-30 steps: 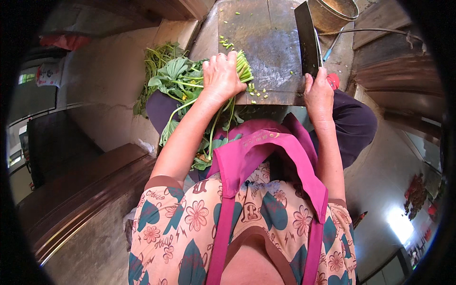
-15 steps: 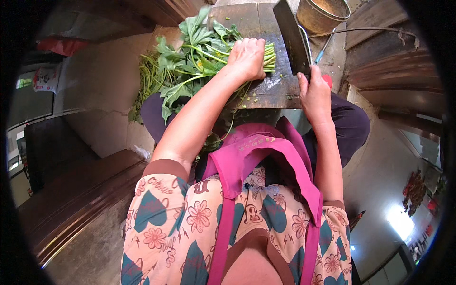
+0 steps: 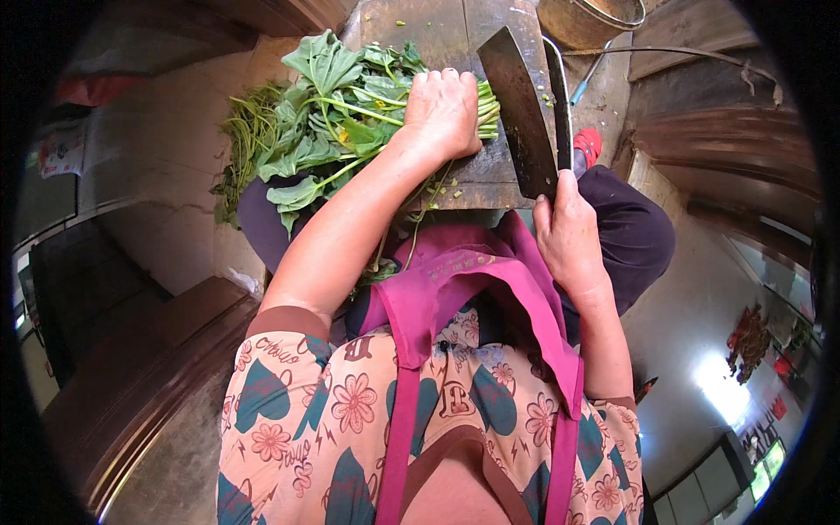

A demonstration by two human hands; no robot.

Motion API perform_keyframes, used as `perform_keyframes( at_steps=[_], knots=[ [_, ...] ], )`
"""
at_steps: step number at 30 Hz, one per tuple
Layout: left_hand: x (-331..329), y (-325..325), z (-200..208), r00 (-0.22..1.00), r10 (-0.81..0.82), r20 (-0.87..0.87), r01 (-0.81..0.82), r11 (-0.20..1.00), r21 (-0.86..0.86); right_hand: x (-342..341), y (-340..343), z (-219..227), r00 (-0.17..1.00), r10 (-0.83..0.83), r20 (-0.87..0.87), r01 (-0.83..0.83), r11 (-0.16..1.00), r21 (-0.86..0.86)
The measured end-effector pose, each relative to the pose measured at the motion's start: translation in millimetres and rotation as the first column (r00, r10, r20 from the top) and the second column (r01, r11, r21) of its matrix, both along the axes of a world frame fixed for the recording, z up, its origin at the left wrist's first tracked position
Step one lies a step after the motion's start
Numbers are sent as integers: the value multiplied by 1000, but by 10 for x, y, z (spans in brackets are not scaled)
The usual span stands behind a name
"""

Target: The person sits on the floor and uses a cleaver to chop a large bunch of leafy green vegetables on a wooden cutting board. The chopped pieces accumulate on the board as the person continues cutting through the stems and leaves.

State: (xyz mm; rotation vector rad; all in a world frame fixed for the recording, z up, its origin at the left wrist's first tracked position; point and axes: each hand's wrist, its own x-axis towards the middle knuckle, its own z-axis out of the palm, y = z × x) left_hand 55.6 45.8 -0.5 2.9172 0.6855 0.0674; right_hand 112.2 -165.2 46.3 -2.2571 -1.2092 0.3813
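Observation:
My left hand (image 3: pixel 442 114) is closed over a bunch of leafy greens (image 3: pixel 324 114), pressing it onto a worn wooden board (image 3: pixel 437 22). The cut stem ends (image 3: pixel 488 111) stick out to the right of my fist, while broad leaves spread to the left. My right hand (image 3: pixel 570 229) grips a dark-bladed cleaver (image 3: pixel 518 114) by its handle, which the fingers mostly hide. Its wide blade stands just right of the stem ends. From this view I cannot tell whether the edge touches them or the board.
A heap of thin green stems (image 3: pixel 249 131) lies left of the leaves. Beyond the board at the right stands a metal bucket (image 3: pixel 584 24), with a blue-handled tool (image 3: pixel 588 80) nearby. My knees flank the board; a red shoe (image 3: pixel 589 144) shows at the right.
The cleaver and my right hand have come closer to me and leftward, so the blade is nearer the stem ends. My left hand still holds the greens; the whole view has shifted slightly.

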Motion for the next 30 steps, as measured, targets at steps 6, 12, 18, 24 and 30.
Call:
perform_keyframes(
  at_steps=[6, 12, 18, 24, 30],
  knots=[
    [-67, -36, 121, 999, -28, 42, 29, 999, -37, 150, 154, 177, 992, 24, -125, -33, 997, -70],
    [-48, -55, 87, 998, -48, 43, 49, 998, -30, 195, 817, -208, 988, 25, 151, -9, 995, -101],
    [-5, 4, -7, 997, -49, 57, 49, 999, -8, 323, 1048, -282, 991, -11, 134, 34, 986, -166],
    [34, 28, -27, 997, 72, 26, -71, 996, -49, 237, 648, 17, 985, -7, 171, 23, 995, -94],
    [41, -23, 52, 992, 90, -84, -95, 994, -54, -54, 88, 190, 993, 11, 118, -1, 996, -85]
  ],
)
